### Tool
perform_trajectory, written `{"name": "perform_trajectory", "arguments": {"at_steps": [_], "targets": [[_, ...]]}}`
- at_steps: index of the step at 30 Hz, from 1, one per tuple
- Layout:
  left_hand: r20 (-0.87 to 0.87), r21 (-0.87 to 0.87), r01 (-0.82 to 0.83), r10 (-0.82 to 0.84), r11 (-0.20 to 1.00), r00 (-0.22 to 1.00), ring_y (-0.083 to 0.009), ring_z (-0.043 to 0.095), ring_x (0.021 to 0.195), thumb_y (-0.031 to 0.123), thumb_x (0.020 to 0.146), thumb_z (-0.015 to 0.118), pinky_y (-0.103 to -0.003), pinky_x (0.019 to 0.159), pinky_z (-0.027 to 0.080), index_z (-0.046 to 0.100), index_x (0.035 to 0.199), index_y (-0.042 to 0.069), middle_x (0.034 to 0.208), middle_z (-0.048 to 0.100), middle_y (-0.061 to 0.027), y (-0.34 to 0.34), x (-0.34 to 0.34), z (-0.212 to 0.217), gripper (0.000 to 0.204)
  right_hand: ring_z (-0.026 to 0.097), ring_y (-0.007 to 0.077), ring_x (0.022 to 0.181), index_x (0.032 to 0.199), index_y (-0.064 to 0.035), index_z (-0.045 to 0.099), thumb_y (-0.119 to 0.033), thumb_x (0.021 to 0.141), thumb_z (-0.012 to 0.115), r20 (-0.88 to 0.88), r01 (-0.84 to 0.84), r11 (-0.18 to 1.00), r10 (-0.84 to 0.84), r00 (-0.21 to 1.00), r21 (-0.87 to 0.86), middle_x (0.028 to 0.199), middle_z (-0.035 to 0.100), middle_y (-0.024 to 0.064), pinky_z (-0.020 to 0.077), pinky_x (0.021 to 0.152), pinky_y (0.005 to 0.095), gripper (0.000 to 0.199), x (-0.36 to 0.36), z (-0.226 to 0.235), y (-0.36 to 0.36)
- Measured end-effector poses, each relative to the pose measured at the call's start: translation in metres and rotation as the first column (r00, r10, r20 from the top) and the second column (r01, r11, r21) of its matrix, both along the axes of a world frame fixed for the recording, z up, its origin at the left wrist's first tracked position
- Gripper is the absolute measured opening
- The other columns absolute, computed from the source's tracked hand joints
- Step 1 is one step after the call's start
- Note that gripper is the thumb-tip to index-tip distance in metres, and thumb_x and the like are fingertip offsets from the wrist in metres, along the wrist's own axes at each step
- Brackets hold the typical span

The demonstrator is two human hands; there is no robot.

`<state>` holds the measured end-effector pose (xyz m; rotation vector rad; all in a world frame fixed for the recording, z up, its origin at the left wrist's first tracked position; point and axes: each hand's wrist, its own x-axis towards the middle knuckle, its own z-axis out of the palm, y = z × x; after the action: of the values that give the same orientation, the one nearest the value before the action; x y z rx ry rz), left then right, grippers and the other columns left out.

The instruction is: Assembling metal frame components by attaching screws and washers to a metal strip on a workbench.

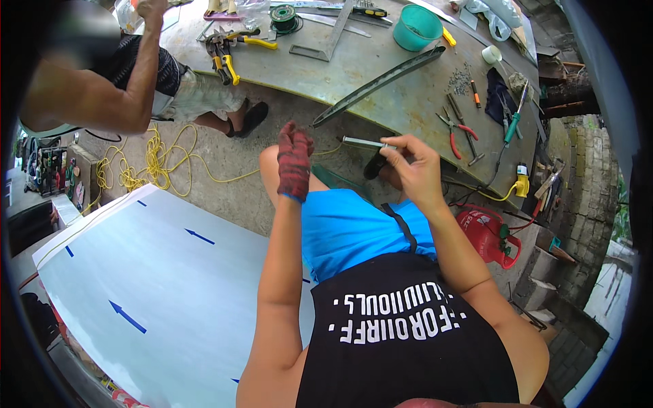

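Note:
My left hand (294, 163) wears a red and black knit glove. Its fingers are folded together just beside the near end of a long, dark, slightly curved metal strip (381, 83); what they grip, if anything, is hidden. That strip lies across the metal-topped table and sticks out past its near edge. Bare, my right hand (413, 166) pinches one end of a thin silver metal rod (364, 142). The rod points left toward the glove, apart from it.
On the table (306, 81) lie tin snips (228, 54), a metal square (326, 41), a green bowl (417, 27), red-handled pliers (457, 132) and a soldering iron (513, 126). A red gas cylinder (479, 234) stands right, a pale sheet (170, 272) left. Another person (102, 95) works far left.

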<state>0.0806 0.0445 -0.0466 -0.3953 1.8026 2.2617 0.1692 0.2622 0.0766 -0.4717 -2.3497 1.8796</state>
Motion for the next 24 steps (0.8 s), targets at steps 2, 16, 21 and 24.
{"name": "perform_trajectory", "arguments": {"at_steps": [2,16,21,24], "targets": [[0.164,0.005,-0.081,0.079,0.997,0.983,-0.0151,0.062,0.094,0.019,0.107,0.052,-0.030,0.084,0.053,0.047,0.143,0.006,0.117,0.064,-0.0090,0.000,-0.009,-0.009,0.038,0.049,0.0025,0.066,0.105,-0.0007,0.075,-0.007,0.090,0.077,-0.028,0.006,0.998,-0.008,1.000,-0.063,0.074,0.061,-0.0045,0.0381,0.059,0.0211,0.016,-0.006,-0.008,0.007],[-0.167,0.019,0.247,-0.241,0.969,0.956,-0.0115,0.061,0.087,0.017,0.106,0.055,-0.028,0.081,0.053,0.059,0.132,0.006,0.110,0.067,-0.0055,0.010,0.044,0.044,0.028,0.047,0.0041,0.066,0.104,-0.0017,0.075,-0.004,0.090,0.075,-0.067,-0.076,0.997,0.073,0.995,-0.031,0.072,0.059,-0.0039,0.0371,0.059,0.0228,0.014,-0.002,-0.004,0.008],[-0.191,-0.109,0.434,-0.447,0.894,0.874,-0.0136,0.065,0.089,0.018,0.106,0.057,-0.029,0.082,0.054,0.063,0.127,0.004,0.102,0.072,-0.0080,0.003,0.051,0.081,0.026,0.054,0.0123,0.070,0.104,-0.0024,0.073,-0.005,0.087,0.075,-0.140,-0.219,0.968,0.236,0.962,0.123,0.087,0.065,0.0055,0.0445,0.064,0.0280,0.017,-0.015,0.008,-0.003],[-0.172,-0.082,0.415,-0.423,0.906,0.890,-0.0147,0.067,0.092,0.017,0.106,0.058,-0.029,0.083,0.054,0.064,0.126,0.003,0.102,0.073,-0.0088,0.005,0.038,0.091,0.026,0.057,0.0137,0.071,0.104,-0.0026,0.073,-0.005,0.088,0.075,-0.145,-0.214,0.966,0.234,0.961,0.142,0.087,0.066,0.0073,0.0456,0.064,0.0289,0.016,-0.026,0.021,-0.003]]}}
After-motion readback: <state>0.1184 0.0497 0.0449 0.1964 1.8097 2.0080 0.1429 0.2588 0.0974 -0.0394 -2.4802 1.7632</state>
